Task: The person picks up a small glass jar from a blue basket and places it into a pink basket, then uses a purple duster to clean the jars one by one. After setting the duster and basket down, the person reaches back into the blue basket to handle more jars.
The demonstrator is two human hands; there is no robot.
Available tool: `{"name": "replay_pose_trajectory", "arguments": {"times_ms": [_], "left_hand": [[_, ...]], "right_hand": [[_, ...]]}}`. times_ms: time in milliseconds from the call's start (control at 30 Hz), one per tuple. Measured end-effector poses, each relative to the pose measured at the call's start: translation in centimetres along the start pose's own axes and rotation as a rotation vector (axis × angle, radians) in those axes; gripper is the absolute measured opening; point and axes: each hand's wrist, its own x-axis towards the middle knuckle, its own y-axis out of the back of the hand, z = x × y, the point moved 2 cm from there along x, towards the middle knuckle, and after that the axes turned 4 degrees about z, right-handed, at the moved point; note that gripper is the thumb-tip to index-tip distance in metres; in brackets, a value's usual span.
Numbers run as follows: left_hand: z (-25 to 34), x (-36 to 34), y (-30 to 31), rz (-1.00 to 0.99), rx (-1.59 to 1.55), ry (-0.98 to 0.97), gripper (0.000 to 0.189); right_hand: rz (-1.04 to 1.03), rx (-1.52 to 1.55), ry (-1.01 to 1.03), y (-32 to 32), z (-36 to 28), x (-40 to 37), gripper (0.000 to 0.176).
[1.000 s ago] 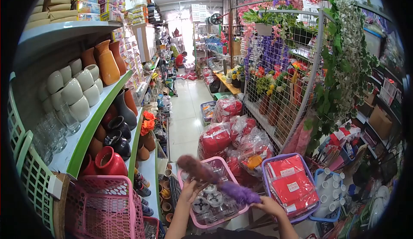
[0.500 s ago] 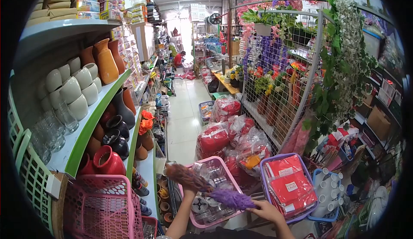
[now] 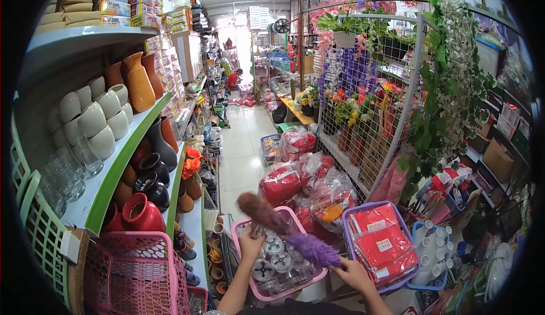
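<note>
A long fluffy duster [image 3: 309,250], brown at its upper left end and purple at the lower right, slants over the pink basket [image 3: 242,278]. My right hand [image 3: 351,272] is closed on its purple end. My left hand [image 3: 251,241] is over the basket's left side, below the brown part, with its fingers curled; what they hold, if anything, is too small to make out. Clear glass or plastic pieces with round patterned ends [image 3: 276,245] lie in the basket. The duster's brown end is blurred.
Right of the basket is a purple basket [image 3: 347,241] of red packets, then a blue basket [image 3: 418,258] of white cups. Bagged red goods [image 3: 281,181] lie ahead. Vases line the left shelf [image 3: 128,145], above an empty pink basket [image 3: 130,258]. A person [image 3: 234,79] crouches far down the aisle.
The duster's brown end has swung right and up, and its purple end sits slightly lower. My left hand shows more clearly, apart from the duster, over the basket.
</note>
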Motion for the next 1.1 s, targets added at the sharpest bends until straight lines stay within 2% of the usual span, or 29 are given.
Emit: {"name": "replay_pose_trajectory", "arguments": {"times_ms": [33, 100, 167, 200, 233, 300, 367, 400, 433, 467, 500, 533, 600, 633, 667, 700, 767, 800, 867, 900, 967, 1033, 1100], "left_hand": [[0.2, 0.1, 0.1, 0.014, -0.023, -0.019, 0.038], [-3.1, 0.6, -0.6, -0.044, -0.021, -0.142, 0.041], [-1.5, 0.2, 0.4, -0.082, 0.128, 0.034, 0.041], [1.1, 0.0, 0.1, -0.006, 0.005, 0.109, 0.034], [-0.7, 0.1, -0.4, 0.010, -0.117, 0.058, 0.034], [0.4, 0.0, 0.0, -0.051, 0.026, 0.146, 0.038], [-1.8, 0.3, 0.2, 0.034, 0.620, -0.652, 0.040], [-6.7, -0.1, -0.5, 0.163, 1.038, -0.637, 0.041], [-5.1, -0.2, -0.4, 0.161, 1.038, -0.639, 0.041], [-1.9, -0.2, -0.1, 0.051, 0.439, -0.286, 0.042], [-0.5, -0.3, -0.3, -0.056, -0.159, 0.070, 0.044], [-0.5, -0.5, -0.5, -0.046, -0.259, 0.117, 0.047], [-1.1, -0.4, -0.6, -0.014, -0.210, 0.094, 0.046], [-1.1, -0.2, -0.6, 0.015, -0.161, 0.073, 0.044], [-1.0, -0.2, -0.2, -0.010, -0.026, -0.047, 0.043], [0.2, -0.3, 0.3, -0.037, 0.109, -0.165, 0.041], [1.2, -0.3, 0.1, -0.019, 0.017, 0.073, 0.046], [-0.8, -0.3, -0.2, -0.066, -0.087, 0.081, 0.052], [-1.2, -0.5, -0.6, -0.056, -0.154, 0.035, 0.058], [-1.1, -0.5, -0.6, -0.062, -0.176, 0.033, 0.059], [-0.7, -0.3, -0.1, -0.091, -0.125, 0.054, 0.060], [-0.5, -0.3, 0.1, -0.125, -0.072, 0.083, 0.061], [-0.2, -0.5, 0.0, -0.094, -0.211, 0.048, 0.055]], "right_hand": [[0.002, 0.002, 0.003, -0.2, 0.9, 0.2, 0.042], [-0.060, -0.053, 0.328, -0.9, 1.8, 0.1, 0.043], [-0.046, -0.083, 0.252, -0.1, 0.0, -0.1, 0.044], [0.031, -0.058, 0.113, 0.4, -1.0, 0.0, 0.044], [0.104, -0.034, -0.026, 0.7, -1.3, -0.1, 0.044], [0.108, -0.029, -0.008, 0.6, -0.3, 0.2, 0.044], [0.021, -0.061, 0.280, 0.0, 0.9, 0.1, 0.044], [0.020, -0.059, 0.278, 0.1, 0.5, 0.0, 0.044], [0.033, -0.070, 0.155, 0.5, -0.1, 0.0, 0.044], [0.046, -0.082, 0.032, 0.9, -0.6, 0.0, 0.044], [0.047, -0.083, 0.031, 1.0, -0.9, 0.1, 0.044], [0.068, -0.091, -0.020, 1.2, -1.1, 0.2, 0.043], [0.089, -0.097, -0.065, 1.4, -0.8, 0.4, 0.043], [0.035, -0.041, 0.023, 1.3, -0.3, 0.2, 0.043], [-0.021, 0.016, 0.108, 1.2, 0.0, 0.1, 0.043], [-0.021, 0.017, 0.106, 1.2, -0.2, 0.1, 0.043], [-0.011, 0.019, 0.018, 1.1, -0.5, 0.2, 0.044], [-0.011, 0.018, 0.014, 1.0, -0.9, 0.2, 0.044], [0.106, 0.002, -0.114, 1.0, -1.3, 0.4, 0.044], [0.106, 0.004, -0.114, 0.9, -0.9, 0.2, 0.044], [0.033, 0.176, 0.068, 0.6, -0.2, -0.1, 0.043], [0.007, 0.153, 0.030, 1.2, -0.8, -0.1, 0.043], [-0.015, 0.133, -0.017, 1.1, -0.7, -0.2, 0.042]]}}
